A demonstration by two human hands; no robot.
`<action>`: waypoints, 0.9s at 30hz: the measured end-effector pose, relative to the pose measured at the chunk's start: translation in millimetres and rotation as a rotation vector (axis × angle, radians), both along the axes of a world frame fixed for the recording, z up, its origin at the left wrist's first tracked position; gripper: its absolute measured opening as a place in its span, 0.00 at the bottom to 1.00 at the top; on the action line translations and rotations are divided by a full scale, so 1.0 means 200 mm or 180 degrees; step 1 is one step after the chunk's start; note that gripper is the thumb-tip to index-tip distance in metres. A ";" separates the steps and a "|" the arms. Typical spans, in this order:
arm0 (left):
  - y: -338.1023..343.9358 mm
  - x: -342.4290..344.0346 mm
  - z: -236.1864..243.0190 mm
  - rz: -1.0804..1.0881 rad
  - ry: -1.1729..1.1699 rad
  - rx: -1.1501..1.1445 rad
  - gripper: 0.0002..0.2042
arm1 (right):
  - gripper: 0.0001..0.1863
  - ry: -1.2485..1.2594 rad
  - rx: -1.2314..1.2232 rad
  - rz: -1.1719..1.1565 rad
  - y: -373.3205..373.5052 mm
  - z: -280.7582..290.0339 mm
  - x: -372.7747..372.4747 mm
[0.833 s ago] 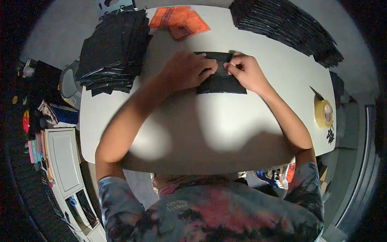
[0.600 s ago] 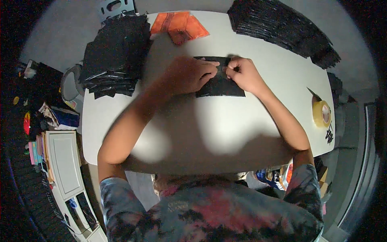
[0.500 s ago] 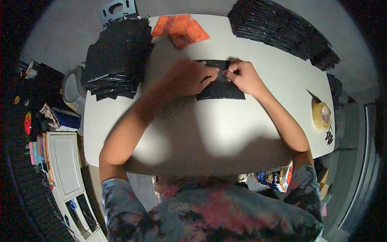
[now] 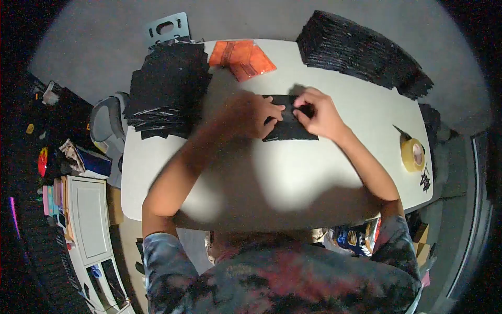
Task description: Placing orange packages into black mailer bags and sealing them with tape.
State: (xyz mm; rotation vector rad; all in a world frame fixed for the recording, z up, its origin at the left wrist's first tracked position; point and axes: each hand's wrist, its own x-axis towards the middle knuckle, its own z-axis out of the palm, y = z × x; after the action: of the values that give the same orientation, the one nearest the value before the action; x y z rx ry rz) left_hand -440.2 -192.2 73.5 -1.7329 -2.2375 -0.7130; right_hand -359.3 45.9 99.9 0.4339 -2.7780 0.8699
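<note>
A flat black plastic bag [image 4: 282, 133] lies crosswise near the middle of the white table. My left hand [image 4: 261, 112] rests on its left part, fingers bent and somewhat apart, pressing the surface. Over the bag's right part, my right hand [image 4: 319, 112] has thumb and forefinger curled close together at its upper middle; what is between them is too small to make out. A tall pile of black bags [image 4: 167, 78] sits left of my hands, and orange plastic packets [image 4: 240, 57] lie beyond them.
A long slanting pile of black bags [image 4: 355, 47] covers the back right. A yellow tape roll [image 4: 410, 157], a dark blade-like tool [image 4: 401, 133] and small black items [image 4: 424, 182] lie at the right edge. A grey chair [image 4: 104, 118] and white cabinet [image 4: 86, 209] stand left.
The whole scene sits lower in the picture, with more floor showing beyond the table. Both hands stay on the bag; my right fingers have shifted slightly.
</note>
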 end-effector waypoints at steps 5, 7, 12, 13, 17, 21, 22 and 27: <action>0.00 -0.01 -0.04 -0.0037 -0.0294 0.0517 0.06 | 0.21 0.0701 0.0972 0.0912 -0.01 -0.08 0.11; -0.04 -0.01 -0.03 0.0088 -0.0232 0.0615 0.06 | 0.23 0.0546 0.1144 0.0728 -0.05 -0.06 0.13; -0.03 -0.08 -0.12 0.0376 -0.0426 0.1013 0.05 | 0.26 0.0564 0.1291 0.0830 -0.09 -0.02 0.16; -0.03 -0.09 -0.15 0.0376 -0.0446 0.0994 0.05 | 0.29 0.0488 0.1295 0.0787 -0.09 -0.02 0.17; -0.01 -0.11 -0.13 0.0635 -0.0610 0.0968 0.06 | 0.37 0.0347 0.1411 0.0817 -0.11 -0.03 0.20; 0.02 -0.11 -0.10 0.0838 -0.1050 0.0863 0.07 | 0.33 0.0386 0.1753 0.0880 -0.08 -0.04 0.18; 0.02 -0.11 -0.10 0.0833 -0.1076 0.0839 0.07 | 0.33 0.0359 0.1731 0.0873 -0.07 -0.03 0.18; -0.03 -0.20 -0.14 0.1210 -0.0170 0.1186 0.12 | 0.24 -0.1310 -0.1149 0.0493 0.04 0.27 0.14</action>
State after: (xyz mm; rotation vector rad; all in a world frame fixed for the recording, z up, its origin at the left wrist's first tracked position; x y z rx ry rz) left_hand -480.9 -197.5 45.8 -1.0912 -2.1984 -1.0095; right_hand -331.6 54.1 153.5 0.4513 -2.8657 1.6262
